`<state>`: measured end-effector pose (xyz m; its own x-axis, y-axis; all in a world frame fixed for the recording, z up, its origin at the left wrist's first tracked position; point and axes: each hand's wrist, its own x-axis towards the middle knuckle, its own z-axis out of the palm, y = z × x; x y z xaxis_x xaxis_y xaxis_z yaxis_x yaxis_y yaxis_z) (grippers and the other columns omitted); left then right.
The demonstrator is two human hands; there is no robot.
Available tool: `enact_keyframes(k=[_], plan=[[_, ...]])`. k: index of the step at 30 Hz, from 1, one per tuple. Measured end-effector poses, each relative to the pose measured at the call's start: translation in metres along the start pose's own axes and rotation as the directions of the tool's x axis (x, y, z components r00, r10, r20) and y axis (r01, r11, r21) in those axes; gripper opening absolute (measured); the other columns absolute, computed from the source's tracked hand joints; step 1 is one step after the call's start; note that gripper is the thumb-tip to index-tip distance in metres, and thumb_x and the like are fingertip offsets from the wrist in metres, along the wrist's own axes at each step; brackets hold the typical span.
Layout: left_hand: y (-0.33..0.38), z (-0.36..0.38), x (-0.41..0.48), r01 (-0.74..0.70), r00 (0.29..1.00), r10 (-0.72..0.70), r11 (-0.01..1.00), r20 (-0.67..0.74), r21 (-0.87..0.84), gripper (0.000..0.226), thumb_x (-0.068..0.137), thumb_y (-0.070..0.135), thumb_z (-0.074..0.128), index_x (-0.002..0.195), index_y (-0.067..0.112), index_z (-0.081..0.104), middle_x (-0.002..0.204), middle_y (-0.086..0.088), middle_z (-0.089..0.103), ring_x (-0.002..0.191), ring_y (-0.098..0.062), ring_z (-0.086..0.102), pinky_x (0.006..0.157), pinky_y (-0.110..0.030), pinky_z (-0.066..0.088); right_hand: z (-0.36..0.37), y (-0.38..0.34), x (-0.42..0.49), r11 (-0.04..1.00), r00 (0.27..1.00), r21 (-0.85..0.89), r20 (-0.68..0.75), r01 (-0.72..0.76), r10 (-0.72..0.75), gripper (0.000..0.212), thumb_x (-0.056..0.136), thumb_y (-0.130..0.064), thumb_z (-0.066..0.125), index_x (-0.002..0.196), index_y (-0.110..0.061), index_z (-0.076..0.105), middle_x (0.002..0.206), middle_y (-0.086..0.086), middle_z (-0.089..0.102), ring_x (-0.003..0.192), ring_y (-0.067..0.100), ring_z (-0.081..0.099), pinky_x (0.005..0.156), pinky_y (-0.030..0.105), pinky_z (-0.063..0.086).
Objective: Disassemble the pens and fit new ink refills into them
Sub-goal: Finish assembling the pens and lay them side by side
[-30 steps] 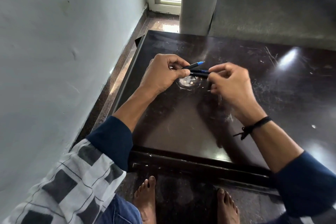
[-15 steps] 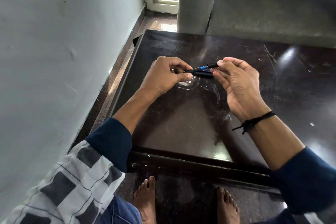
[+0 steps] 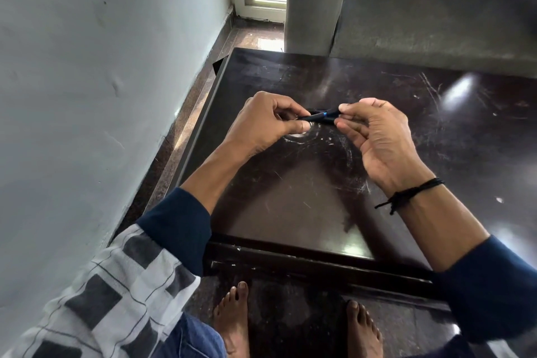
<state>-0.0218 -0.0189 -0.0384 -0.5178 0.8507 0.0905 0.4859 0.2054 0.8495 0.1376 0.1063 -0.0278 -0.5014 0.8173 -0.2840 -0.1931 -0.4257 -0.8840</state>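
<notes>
Pen (image 3: 319, 117) is up in the air between your two hands, over the far-left part of the dark table (image 3: 290, 212), not resting on it. It lies roughly level, running left to right, with a dark barrel and a small blue bit showing near the middle. It looks like two dark pieces sit close together there, but I honestly can't tell whether that's one pen or separate parts, since your fingers cover both ends.

Your left hand (image 3: 266, 125) has its fingers curled in, with the thumb and forefinger pinching the left end of the pen. Your right hand (image 3: 383, 145) is turned palm toward the camera. Its thumb and fingertips are closed on the right end, and the other fingers are loosely bent below.

Right under the pen, the tabletop has a whitish ring mark (image 3: 300, 134) and lots of fine scratches around it. A black thread bracelet (image 3: 412, 192) sits on your right wrist, and both forearms come out of navy sleeves (image 3: 177, 229). There's a pale wall (image 3: 101, 96) just beside the table on the left and a grey sofa (image 3: 436, 23) past the far edge. Your bare feet (image 3: 232, 320) are on the floor by the near edge.
</notes>
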Motion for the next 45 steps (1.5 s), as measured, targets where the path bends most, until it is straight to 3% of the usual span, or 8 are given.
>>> enact_keyframes(k=[9, 15, 19, 24, 29, 36, 42, 45], plan=[[-0.002, 0.005, 0.000, -0.032, 0.999, 0.032, 0.999, -0.024, -0.013, 0.019, 0.076, 0.027, 0.087, 0.094, 0.030, 0.081, 0.075, 0.013, 0.075, 0.059, 0.006, 0.060, 0.061, -0.009, 0.041, 0.005, 0.006, -0.007, 0.980, 0.994, -0.169, 0.026, 0.106, -0.103, 0.023, 0.084, -0.005, 0.082, 0.093, -0.010, 0.061, 0.088, 0.013, 0.076, 0.076, 0.022, 0.075, 0.069, 0.025, 0.060], [0.000, 0.008, -0.001, -0.022, 0.998, 0.021, 1.000, -0.066, 0.000, 0.022, 0.074, 0.023, 0.089, 0.095, 0.024, 0.082, 0.079, 0.010, 0.077, 0.071, -0.005, 0.070, 0.070, -0.021, 0.054, 0.006, 0.012, -0.008, 0.938, 0.978, -0.282, 0.021, 0.203, -0.205, 0.016, 0.087, -0.010, 0.082, 0.085, -0.006, 0.066, 0.075, 0.010, 0.076, 0.074, 0.025, 0.077, 0.066, 0.024, 0.060], [0.001, 0.008, -0.001, -0.019, 0.997, 0.019, 1.000, -0.070, 0.011, 0.022, 0.073, 0.022, 0.089, 0.094, 0.021, 0.082, 0.079, 0.007, 0.077, 0.067, -0.004, 0.067, 0.068, -0.020, 0.050, 0.005, 0.015, -0.006, 0.915, 0.969, -0.329, 0.008, 0.235, -0.246, 0.023, 0.086, -0.006, 0.082, 0.074, -0.008, 0.062, 0.076, 0.010, 0.075, 0.069, 0.023, 0.076, 0.072, 0.031, 0.063], [-0.002, 0.002, 0.000, -0.025, 0.999, 0.028, 0.994, -0.022, 0.110, 0.021, 0.073, 0.026, 0.089, 0.093, 0.023, 0.082, 0.079, 0.012, 0.074, 0.066, 0.002, 0.059, 0.068, -0.015, 0.039, 0.006, 0.025, -0.007, 0.914, 0.977, -0.349, 0.016, 0.207, -0.215, 0.031, 0.086, -0.002, 0.080, 0.068, -0.012, 0.057, 0.071, 0.006, 0.072, 0.063, 0.018, 0.073, 0.071, 0.030, 0.063], [0.001, -0.006, 0.004, -0.058, 0.998, 0.055, 0.994, 0.029, 0.095, 0.021, 0.076, 0.026, 0.087, 0.096, 0.023, 0.082, 0.082, 0.006, 0.077, 0.070, -0.009, 0.066, 0.071, -0.021, 0.048, 0.005, 0.014, -0.001, 0.923, 0.980, -0.329, 0.055, 0.200, -0.193, 0.030, 0.084, -0.004, 0.082, 0.070, -0.013, 0.057, 0.065, 0.000, 0.073, 0.065, 0.020, 0.075, 0.068, 0.027, 0.062], [-0.016, -0.023, 0.010, -0.027, 0.999, 0.038, 0.963, -0.036, 0.268, 0.025, 0.077, 0.027, 0.086, 0.102, 0.028, 0.080, 0.083, 0.015, 0.071, 0.070, -0.003, 0.060, 0.073, -0.026, 0.048, -0.012, 0.005, 0.014, 0.926, 0.983, -0.344, -0.046, 0.154, -0.180, 0.025, 0.086, -0.006, 0.080, 0.074, -0.011, 0.059, 0.064, 0.003, 0.074, 0.070, 0.020, 0.077, 0.066, 0.024, 0.061], [-0.029, -0.012, 0.009, 0.025, 0.997, 0.005, 0.908, -0.072, 0.418, 0.027, 0.085, 0.024, 0.080, 0.112, 0.026, 0.077, 0.090, 0.014, 0.052, 0.081, -0.004, 0.049, 0.068, -0.012, 0.030, -0.019, 0.020, 0.025, 0.848, 0.987, -0.521, -0.062, 0.093, -0.146, 0.020, 0.087, -0.013, 0.081, 0.077, -0.011, 0.065, 0.071, 0.011, 0.076, 0.070, 0.023, 0.077, 0.071, 0.032, 0.062], [-0.029, -0.007, 0.009, 0.054, 0.998, -0.034, 0.905, -0.055, 0.422, 0.027, 0.090, 0.020, 0.074, 0.116, 0.024, 0.076, 0.099, 0.008, 0.056, 0.091, -0.008, 0.051, 0.079, -0.019, 0.034, -0.024, 0.025, 0.031, 0.794, 0.989, -0.603, -0.045, 0.083, -0.138, 0.015, 0.087, -0.011, 0.080, 0.075, -0.012, 0.070, 0.069, 0.007, 0.076, 0.068, 0.020, 0.076, 0.076, 0.036, 0.063]])
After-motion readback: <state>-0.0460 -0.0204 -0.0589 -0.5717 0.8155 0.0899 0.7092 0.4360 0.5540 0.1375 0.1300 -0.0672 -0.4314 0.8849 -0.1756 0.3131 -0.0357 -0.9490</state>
